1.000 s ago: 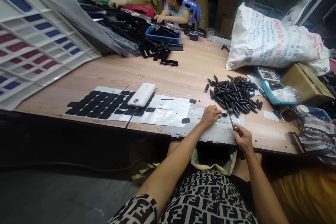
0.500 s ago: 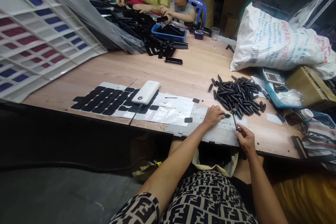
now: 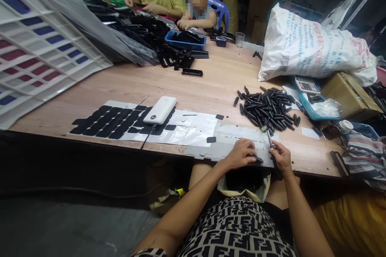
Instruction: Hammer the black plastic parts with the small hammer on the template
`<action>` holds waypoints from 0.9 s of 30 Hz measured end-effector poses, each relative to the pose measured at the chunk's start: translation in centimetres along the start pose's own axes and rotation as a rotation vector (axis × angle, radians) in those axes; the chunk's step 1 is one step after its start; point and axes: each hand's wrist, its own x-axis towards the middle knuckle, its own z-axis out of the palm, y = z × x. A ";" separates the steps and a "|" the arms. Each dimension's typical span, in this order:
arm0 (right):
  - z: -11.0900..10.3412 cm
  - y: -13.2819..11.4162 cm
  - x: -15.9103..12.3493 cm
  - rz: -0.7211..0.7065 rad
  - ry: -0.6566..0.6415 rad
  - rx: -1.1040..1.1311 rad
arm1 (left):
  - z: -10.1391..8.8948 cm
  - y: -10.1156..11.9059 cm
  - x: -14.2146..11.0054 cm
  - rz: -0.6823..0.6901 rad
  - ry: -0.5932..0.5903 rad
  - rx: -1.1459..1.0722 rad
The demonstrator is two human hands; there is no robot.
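Note:
My left hand (image 3: 243, 153) is over the table's front edge, blurred by motion, with a small black plastic part (image 3: 256, 159) at its curled fingertips. In my right hand (image 3: 282, 156) is a slim tool (image 3: 269, 138) with a metal shaft and a dark handle; its tip points up and away from me, and its exact kind I cannot make out. Just beyond that tip lies a pile of small black tapered parts (image 3: 268, 108). Beneath both hands is a grey sheet (image 3: 223, 140) on the table. An open bag (image 3: 262, 194) sits in my lap below the edge.
On the left are a white power bank (image 3: 160, 110) with a cable and a sheet of black stickers (image 3: 105, 122). Two people sit across the table by a blue basket (image 3: 187, 43) of black parts. To the right stand a white sack (image 3: 307, 48), a calculator (image 3: 306, 85) and a carton (image 3: 350, 98).
My left hand has moved from beside the tool's tip back toward me, bringing the black part to the table edge. My right hand keeps its hold on the tool. The view has shifted slightly.

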 end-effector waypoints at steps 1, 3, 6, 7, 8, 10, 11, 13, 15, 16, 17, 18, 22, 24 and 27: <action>0.0 0.0 0.0 -0.002 0.000 -0.006 | 0.3 0.7 -1.1 0.023 -0.023 0.003; 0.1 0.1 0.0 -0.010 0.003 -0.016 | 0.7 1.7 -2.6 0.052 -0.054 0.011; 0.1 0.3 0.0 -0.025 0.014 -0.030 | 0.8 2.0 -2.8 0.054 -0.037 -0.007; 0.2 0.4 0.0 -0.029 0.018 -0.037 | 0.6 1.6 -2.2 0.038 -0.003 -0.019; 0.2 0.4 0.0 -0.032 0.022 -0.043 | 0.2 1.0 -1.3 0.008 0.047 -0.030; 0.2 0.5 0.0 -0.034 0.027 -0.050 | -1.0 -0.7 1.2 -0.098 0.197 -0.058; 0.2 0.5 0.0 -0.034 0.026 -0.050 | -1.8 -1.9 2.7 -0.172 0.288 -0.074; 0.1 0.6 0.0 -0.033 0.017 -0.049 | -3.5 -4.5 6.0 -0.362 0.482 -0.116; 0.0 0.5 0.0 -0.032 0.006 -0.049 | -5.3 -7.2 9.0 -0.521 0.619 -0.116; 0.0 0.5 0.0 -0.033 0.004 -0.047 | -6.1 -8.4 10.4 -0.594 0.663 -0.080; -0.1 0.4 0.0 -0.034 0.003 -0.043 | -6.7 -9.5 11.6 -0.654 0.692 -0.039; -0.1 0.4 0.0 -0.034 0.004 -0.037 | -7.2 -10.5 12.6 -0.705 0.702 -0.007; -0.1 0.3 -0.1 -0.030 0.001 -0.018 | -7.7 -12.8 14.9 -0.800 0.619 0.095; -0.1 0.3 -0.1 -0.028 0.003 -0.012 | -7.6 -13.3 15.2 -0.801 0.568 0.140; 0.0 0.4 -0.1 -0.025 0.018 0.005 | -7.8 -13.3 14.7 -0.806 0.559 0.145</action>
